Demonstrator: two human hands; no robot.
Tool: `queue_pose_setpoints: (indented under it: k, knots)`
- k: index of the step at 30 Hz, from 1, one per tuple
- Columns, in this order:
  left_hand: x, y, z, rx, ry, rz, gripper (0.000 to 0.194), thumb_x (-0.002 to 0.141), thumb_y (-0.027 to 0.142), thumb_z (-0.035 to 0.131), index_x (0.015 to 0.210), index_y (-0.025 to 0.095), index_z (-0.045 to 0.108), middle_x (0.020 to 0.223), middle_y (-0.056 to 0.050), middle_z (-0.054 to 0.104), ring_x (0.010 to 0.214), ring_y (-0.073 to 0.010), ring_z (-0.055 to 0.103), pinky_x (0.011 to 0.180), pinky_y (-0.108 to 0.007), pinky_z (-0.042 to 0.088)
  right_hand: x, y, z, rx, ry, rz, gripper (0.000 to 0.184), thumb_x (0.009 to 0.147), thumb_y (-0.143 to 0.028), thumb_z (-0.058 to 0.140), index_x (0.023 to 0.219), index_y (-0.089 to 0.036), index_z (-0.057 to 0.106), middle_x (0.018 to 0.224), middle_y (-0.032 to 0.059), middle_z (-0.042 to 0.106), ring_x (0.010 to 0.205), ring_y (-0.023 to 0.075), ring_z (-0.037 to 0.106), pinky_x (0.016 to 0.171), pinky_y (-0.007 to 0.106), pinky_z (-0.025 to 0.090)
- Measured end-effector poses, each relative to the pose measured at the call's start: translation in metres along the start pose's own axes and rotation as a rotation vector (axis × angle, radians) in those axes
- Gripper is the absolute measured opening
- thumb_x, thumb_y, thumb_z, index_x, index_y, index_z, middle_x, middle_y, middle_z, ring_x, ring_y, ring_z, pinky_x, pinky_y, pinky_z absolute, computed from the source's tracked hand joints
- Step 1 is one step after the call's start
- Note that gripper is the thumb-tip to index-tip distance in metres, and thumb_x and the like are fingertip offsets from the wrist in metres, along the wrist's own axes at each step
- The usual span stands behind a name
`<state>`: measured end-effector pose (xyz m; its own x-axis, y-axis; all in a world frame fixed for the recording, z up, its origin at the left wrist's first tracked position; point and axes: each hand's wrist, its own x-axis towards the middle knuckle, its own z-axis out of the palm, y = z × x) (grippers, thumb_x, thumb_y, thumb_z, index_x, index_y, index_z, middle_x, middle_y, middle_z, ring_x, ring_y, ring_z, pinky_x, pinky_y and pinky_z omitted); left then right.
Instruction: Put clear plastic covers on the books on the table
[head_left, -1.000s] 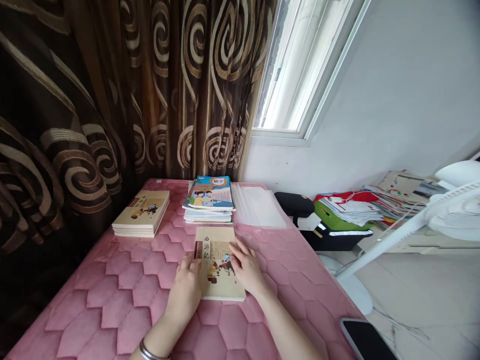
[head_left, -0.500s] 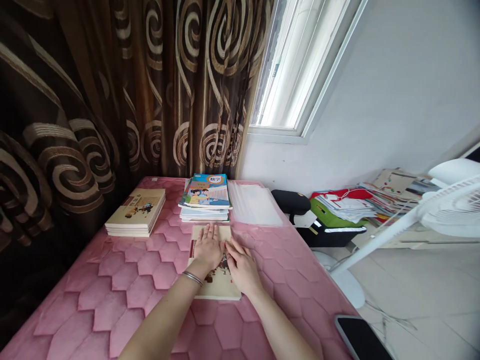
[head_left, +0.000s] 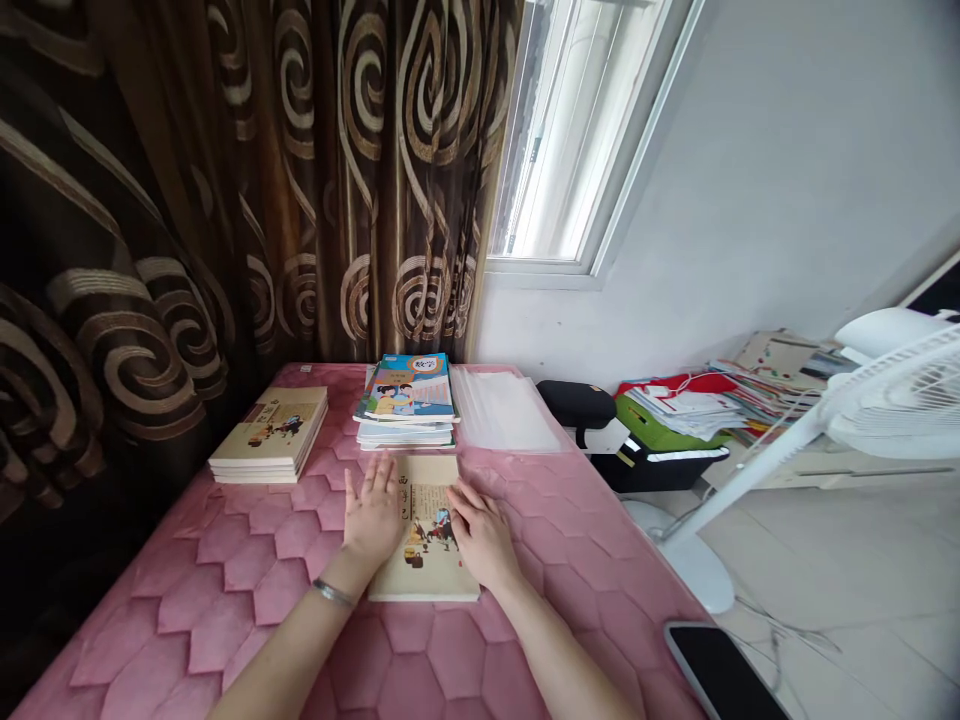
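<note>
Left hand (head_left: 371, 515) has slid from the middle of the book out to its left edge, while the right hand (head_left: 484, 535) sits about where it was. Both hands now lie on a flat cream paper book (head_left: 427, 572) with dark title words and a small picture of people on its cover. This book rests on a pink quilted mat (head_left: 225, 640) with a pattern of six-sided puffy shapes.

The left fingers are spread wide apart. The right fingers are closer together and curve a little. Neither hand pinches the book or lifts it. Both just lie on top.

This looks like the step of patting the book or setting it straight. To pick it up, the fingers would need to curl under an edge, because flat hands can only press or slide.

Past the book is a stack of textbooks with a blue cover (head_left: 405, 390). To the left of the book is a neat pile of cream books (head_left: 268, 435) that look like it. Past the book, on the right, are clear plastic sheets (head_left: 502, 415). Near the book, on the right, a black phone (head_left: 720, 672) lies at the mat's edge.
</note>
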<state>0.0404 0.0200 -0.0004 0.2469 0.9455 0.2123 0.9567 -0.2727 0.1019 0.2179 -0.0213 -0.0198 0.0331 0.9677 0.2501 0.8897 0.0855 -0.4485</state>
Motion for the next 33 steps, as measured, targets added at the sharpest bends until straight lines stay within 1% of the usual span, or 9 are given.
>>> queue_pose_setpoints:
  k: [2, 5, 8, 11, 16, 20, 25, 30, 33]
  knots:
    - [-0.021, 0.004, -0.001, -0.035, 0.004, 0.096, 0.054, 0.091, 0.020, 0.029, 0.145, 0.022, 0.034, 0.155, -0.003, 0.021, 0.145, -0.0237, 0.012, 0.115, -0.056, -0.004, -0.001, -0.001, 0.000, -0.026, -0.014, -0.004, 0.047, 0.089, -0.020, 0.038, 0.132, -0.026, 0.054, 0.145, -0.0015, 0.045, 0.121, 0.0222, 0.047, 0.103, 0.039, 0.037]
    - [-0.041, 0.003, 0.000, -0.186, -0.124, 0.031, 0.052, 0.095, 0.027, 0.024, 0.147, 0.027, 0.028, 0.154, 0.000, 0.024, 0.144, -0.0238, 0.017, 0.114, -0.059, 0.006, -0.001, -0.006, -0.002, -0.093, -0.045, -0.018, 0.050, 0.087, -0.018, 0.039, 0.136, -0.022, 0.050, 0.147, 0.0015, 0.041, 0.127, 0.0245, 0.043, 0.103, 0.040, 0.037]
    - [-0.044, -0.002, 0.000, -0.274, -0.189, -0.007, 0.052, 0.096, 0.031, 0.022, 0.148, 0.028, 0.024, 0.155, 0.001, 0.020, 0.144, -0.0237, 0.015, 0.113, -0.059, 0.007, 0.001, -0.017, -0.005, -0.165, -0.064, -0.062, 0.051, 0.086, -0.017, 0.042, 0.136, -0.014, 0.049, 0.151, 0.0080, 0.034, 0.137, 0.0285, 0.030, 0.109, 0.043, 0.029]
    - [-0.041, -0.003, -0.002, -0.289, -0.203, -0.006, 0.052, 0.095, 0.031, 0.023, 0.147, 0.028, 0.024, 0.155, 0.001, 0.019, 0.144, -0.0227, 0.013, 0.113, -0.059, 0.003, 0.010, -0.033, -0.004, -0.160, -0.097, -0.204, 0.050, 0.091, -0.022, 0.039, 0.139, -0.011, 0.044, 0.154, 0.0088, 0.025, 0.143, 0.0278, 0.016, 0.115, 0.047, 0.016]
    - [-0.041, -0.001, -0.003, -0.271, -0.198, -0.006, 0.053, 0.094, 0.029, 0.025, 0.146, 0.025, 0.029, 0.155, -0.001, 0.021, 0.144, -0.0224, 0.013, 0.114, -0.058, 0.003, 0.038, -0.052, 0.008, -0.119, -0.274, -0.348, 0.056, 0.098, -0.041, 0.024, 0.145, -0.012, 0.033, 0.154, 0.0060, 0.025, 0.144, 0.0242, 0.013, 0.116, 0.048, 0.012]
    - [-0.042, -0.002, -0.001, -0.272, -0.202, -0.016, 0.053, 0.094, 0.030, 0.025, 0.147, 0.024, 0.028, 0.155, -0.001, 0.023, 0.145, -0.0233, 0.013, 0.114, -0.058, 0.003, 0.054, -0.045, 0.015, -0.143, -0.308, -0.278, 0.064, 0.097, -0.051, 0.017, 0.147, -0.011, 0.027, 0.155, 0.0069, 0.019, 0.144, 0.0221, 0.011, 0.117, 0.045, 0.006]
    - [-0.042, -0.002, -0.002, -0.304, -0.202, -0.039, 0.053, 0.095, 0.034, 0.023, 0.148, 0.029, 0.023, 0.156, 0.004, 0.017, 0.145, -0.0244, 0.011, 0.114, -0.057, 0.003, 0.059, -0.025, 0.013, -0.147, -0.270, -0.058, 0.069, 0.097, -0.051, 0.014, 0.148, -0.005, 0.020, 0.156, 0.0119, 0.009, 0.145, 0.0225, 0.004, 0.117, 0.045, 0.005]
    - [-0.042, -0.002, 0.000, -0.315, -0.196, -0.041, 0.053, 0.095, 0.035, 0.025, 0.147, 0.030, 0.024, 0.155, 0.004, 0.019, 0.144, -0.0253, 0.013, 0.114, -0.058, 0.003, 0.037, -0.012, 0.012, -0.060, -0.234, 0.088, 0.064, 0.096, -0.044, 0.027, 0.149, -0.008, 0.019, 0.157, 0.0137, 0.006, 0.144, 0.0280, 0.003, 0.115, 0.046, 0.013]
    - [-0.041, -0.003, 0.005, -0.336, -0.162, -0.037, 0.052, 0.094, 0.034, 0.028, 0.146, 0.033, 0.028, 0.155, 0.003, 0.024, 0.144, -0.0259, 0.016, 0.114, -0.058, 0.005, 0.016, -0.005, 0.014, 0.025, -0.201, 0.107, 0.061, 0.095, -0.039, 0.034, 0.149, -0.011, 0.024, 0.155, 0.0139, 0.019, 0.144, 0.0292, 0.011, 0.115, 0.046, 0.016]
